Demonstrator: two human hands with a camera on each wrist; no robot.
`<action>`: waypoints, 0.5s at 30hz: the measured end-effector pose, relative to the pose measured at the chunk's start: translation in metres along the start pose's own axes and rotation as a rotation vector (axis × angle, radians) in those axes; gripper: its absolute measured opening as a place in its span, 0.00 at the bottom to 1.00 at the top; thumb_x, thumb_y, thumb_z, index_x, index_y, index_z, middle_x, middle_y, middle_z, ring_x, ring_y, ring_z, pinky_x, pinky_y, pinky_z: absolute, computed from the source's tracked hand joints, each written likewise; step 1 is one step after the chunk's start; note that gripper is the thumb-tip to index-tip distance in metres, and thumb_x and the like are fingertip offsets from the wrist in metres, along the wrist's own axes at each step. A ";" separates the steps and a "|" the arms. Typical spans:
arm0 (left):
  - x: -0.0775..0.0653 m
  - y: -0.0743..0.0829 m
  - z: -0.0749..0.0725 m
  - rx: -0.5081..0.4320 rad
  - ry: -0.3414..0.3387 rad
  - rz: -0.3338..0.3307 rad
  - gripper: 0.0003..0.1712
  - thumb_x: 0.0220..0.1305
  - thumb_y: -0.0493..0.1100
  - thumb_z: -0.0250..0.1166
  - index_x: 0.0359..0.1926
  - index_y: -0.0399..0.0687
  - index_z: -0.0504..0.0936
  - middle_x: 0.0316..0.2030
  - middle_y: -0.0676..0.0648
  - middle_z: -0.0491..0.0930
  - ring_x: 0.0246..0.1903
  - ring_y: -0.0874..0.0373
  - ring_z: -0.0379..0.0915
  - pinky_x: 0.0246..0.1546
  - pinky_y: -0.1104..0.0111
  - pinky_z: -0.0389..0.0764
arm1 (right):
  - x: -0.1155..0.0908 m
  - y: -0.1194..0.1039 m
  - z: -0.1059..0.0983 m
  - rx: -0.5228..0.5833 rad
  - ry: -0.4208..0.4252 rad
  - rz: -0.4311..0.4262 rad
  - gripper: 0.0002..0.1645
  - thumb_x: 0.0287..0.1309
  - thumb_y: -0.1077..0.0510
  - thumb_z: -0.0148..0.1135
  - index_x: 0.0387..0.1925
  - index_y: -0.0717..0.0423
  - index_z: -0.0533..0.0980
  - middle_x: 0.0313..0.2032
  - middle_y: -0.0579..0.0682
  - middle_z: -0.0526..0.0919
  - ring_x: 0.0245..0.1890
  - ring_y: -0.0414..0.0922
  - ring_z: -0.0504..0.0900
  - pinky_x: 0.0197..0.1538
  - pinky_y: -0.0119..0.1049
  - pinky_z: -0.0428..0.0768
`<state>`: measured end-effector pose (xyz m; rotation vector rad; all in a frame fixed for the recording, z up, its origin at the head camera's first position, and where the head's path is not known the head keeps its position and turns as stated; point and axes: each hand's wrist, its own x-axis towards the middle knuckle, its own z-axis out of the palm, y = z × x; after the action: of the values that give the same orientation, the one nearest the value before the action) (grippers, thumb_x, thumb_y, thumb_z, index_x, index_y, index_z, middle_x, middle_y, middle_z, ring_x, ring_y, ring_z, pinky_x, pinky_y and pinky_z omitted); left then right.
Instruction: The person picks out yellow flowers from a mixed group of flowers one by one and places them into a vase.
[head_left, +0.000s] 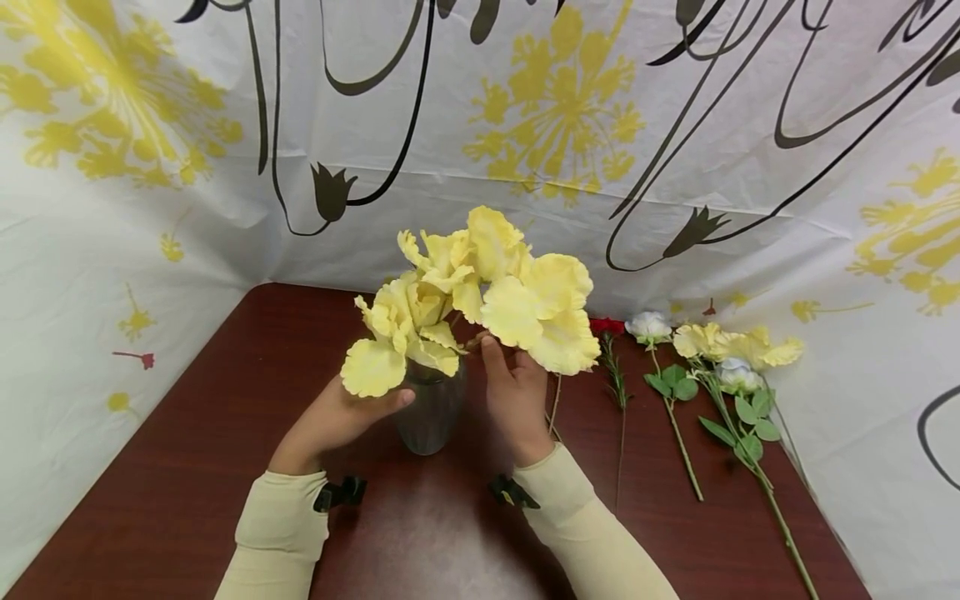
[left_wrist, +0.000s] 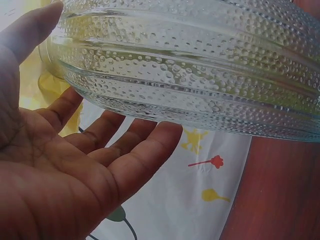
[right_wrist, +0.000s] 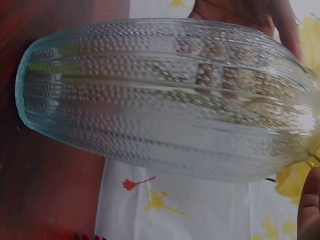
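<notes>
A clear ribbed glass vase (head_left: 431, 408) with a bumpy surface stands upright on the table, with yellow artificial irises (head_left: 401, 321) rising from its mouth. My left hand (head_left: 341, 425) is at the vase's left side, thumb pointing toward the rim. In the left wrist view its fingers (left_wrist: 145, 155) are loosely bent, their tips at the glass (left_wrist: 165, 80), with the palm apart from it. Beside the rim on the right, my right hand (head_left: 517, 400) pinches the stem of a yellow iris (head_left: 543, 308). The right wrist view shows only its fingertips (right_wrist: 310, 205) near the vase's mouth.
On the right of the dark red table (head_left: 172, 467) lie a red flower (head_left: 607, 327), a white rose (head_left: 648, 327), and more long-stemmed blooms, including yellow ones (head_left: 712, 342) and a pale rose (head_left: 738, 375). A patterned white sheet (head_left: 450, 150) hangs behind and around the table.
</notes>
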<state>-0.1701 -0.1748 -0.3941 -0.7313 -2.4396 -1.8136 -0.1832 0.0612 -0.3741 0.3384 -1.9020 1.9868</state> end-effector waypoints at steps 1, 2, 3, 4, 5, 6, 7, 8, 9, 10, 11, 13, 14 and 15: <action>0.000 0.000 0.000 -0.002 0.000 0.004 0.49 0.62 0.43 0.72 0.77 0.59 0.53 0.69 0.51 0.62 0.66 0.54 0.59 0.61 0.48 0.66 | -0.001 0.001 0.001 -0.007 0.002 0.038 0.16 0.72 0.55 0.58 0.47 0.65 0.81 0.37 0.47 0.84 0.38 0.39 0.81 0.43 0.35 0.79; 0.000 0.000 0.000 -0.003 0.002 0.008 0.49 0.62 0.42 0.72 0.77 0.59 0.53 0.70 0.52 0.62 0.66 0.55 0.59 0.62 0.51 0.66 | -0.001 0.002 0.003 -0.008 -0.001 0.058 0.16 0.71 0.55 0.58 0.48 0.64 0.81 0.36 0.43 0.83 0.35 0.37 0.80 0.40 0.32 0.77; 0.001 0.000 0.000 -0.007 0.004 0.015 0.49 0.62 0.42 0.72 0.76 0.60 0.54 0.69 0.52 0.62 0.66 0.55 0.59 0.62 0.53 0.66 | -0.001 0.003 0.004 -0.015 -0.002 0.072 0.16 0.71 0.55 0.59 0.49 0.63 0.81 0.31 0.40 0.81 0.29 0.34 0.77 0.35 0.30 0.74; 0.001 0.000 0.000 -0.013 0.005 0.024 0.49 0.62 0.41 0.72 0.76 0.60 0.54 0.69 0.52 0.62 0.66 0.56 0.59 0.62 0.56 0.66 | -0.001 0.003 0.005 -0.010 -0.013 0.045 0.16 0.70 0.59 0.59 0.53 0.64 0.79 0.31 0.39 0.79 0.28 0.34 0.75 0.34 0.30 0.73; 0.001 0.000 0.001 -0.015 0.008 0.030 0.48 0.62 0.41 0.72 0.76 0.61 0.54 0.69 0.53 0.62 0.66 0.56 0.59 0.62 0.59 0.67 | -0.001 0.003 0.006 -0.005 -0.032 0.024 0.15 0.70 0.61 0.59 0.53 0.65 0.78 0.28 0.39 0.77 0.25 0.35 0.72 0.33 0.30 0.72; 0.002 0.000 0.001 -0.021 0.009 0.038 0.48 0.62 0.40 0.72 0.76 0.62 0.54 0.69 0.53 0.63 0.66 0.56 0.59 0.62 0.63 0.67 | 0.000 0.002 0.008 0.007 -0.056 -0.006 0.15 0.69 0.64 0.58 0.54 0.67 0.76 0.28 0.41 0.76 0.25 0.35 0.72 0.33 0.30 0.72; 0.002 0.000 0.001 -0.029 0.009 0.046 0.49 0.62 0.39 0.71 0.76 0.62 0.54 0.69 0.53 0.62 0.67 0.56 0.59 0.62 0.65 0.67 | 0.000 -0.001 0.009 0.008 -0.080 -0.045 0.16 0.68 0.67 0.57 0.56 0.68 0.74 0.30 0.45 0.77 0.26 0.37 0.72 0.34 0.31 0.72; 0.002 0.000 0.001 -0.034 0.006 0.051 0.49 0.62 0.39 0.71 0.76 0.62 0.54 0.70 0.53 0.62 0.67 0.56 0.58 0.61 0.67 0.66 | -0.001 -0.003 0.009 0.005 -0.104 -0.078 0.18 0.67 0.69 0.57 0.58 0.68 0.72 0.35 0.48 0.78 0.31 0.38 0.73 0.38 0.32 0.72; 0.002 0.000 0.001 -0.043 0.001 0.057 0.49 0.62 0.38 0.71 0.76 0.62 0.54 0.69 0.53 0.62 0.67 0.56 0.59 0.61 0.68 0.67 | -0.001 -0.007 0.010 -0.011 -0.124 -0.100 0.18 0.67 0.71 0.56 0.57 0.69 0.72 0.34 0.51 0.77 0.31 0.39 0.73 0.38 0.33 0.72; 0.002 0.000 0.001 -0.043 0.000 0.058 0.48 0.62 0.38 0.71 0.76 0.62 0.55 0.69 0.53 0.62 0.67 0.56 0.58 0.61 0.68 0.67 | -0.001 -0.011 0.011 -0.013 -0.149 -0.118 0.17 0.66 0.73 0.55 0.55 0.69 0.71 0.38 0.55 0.77 0.35 0.42 0.73 0.40 0.35 0.72; 0.002 0.000 0.001 -0.042 -0.002 0.057 0.48 0.62 0.38 0.71 0.76 0.63 0.55 0.70 0.53 0.62 0.67 0.56 0.58 0.61 0.68 0.67 | -0.001 -0.014 0.011 -0.031 -0.167 -0.109 0.12 0.67 0.72 0.54 0.51 0.69 0.73 0.36 0.57 0.77 0.33 0.42 0.73 0.39 0.35 0.71; 0.003 0.001 0.001 -0.039 -0.004 0.056 0.48 0.62 0.39 0.71 0.76 0.63 0.55 0.70 0.53 0.62 0.67 0.56 0.58 0.61 0.67 0.67 | 0.000 -0.018 0.010 -0.059 -0.201 -0.135 0.10 0.67 0.73 0.52 0.49 0.70 0.73 0.38 0.61 0.76 0.34 0.46 0.72 0.39 0.38 0.71; 0.003 0.001 0.001 -0.034 -0.005 0.055 0.48 0.62 0.39 0.72 0.76 0.63 0.55 0.70 0.53 0.62 0.67 0.56 0.58 0.61 0.66 0.67 | 0.001 -0.016 0.009 -0.086 -0.205 -0.141 0.09 0.67 0.72 0.53 0.46 0.69 0.74 0.37 0.59 0.77 0.33 0.45 0.72 0.39 0.38 0.70; 0.003 0.002 0.001 -0.028 -0.005 0.053 0.48 0.62 0.39 0.72 0.76 0.63 0.55 0.70 0.53 0.62 0.67 0.56 0.58 0.61 0.66 0.67 | 0.001 -0.013 0.008 -0.094 -0.210 -0.141 0.06 0.68 0.71 0.53 0.43 0.68 0.75 0.36 0.57 0.78 0.33 0.44 0.73 0.38 0.38 0.71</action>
<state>-0.1715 -0.1728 -0.3921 -0.7954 -2.3781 -1.8322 -0.1795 0.0535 -0.3609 0.6592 -2.0268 1.8248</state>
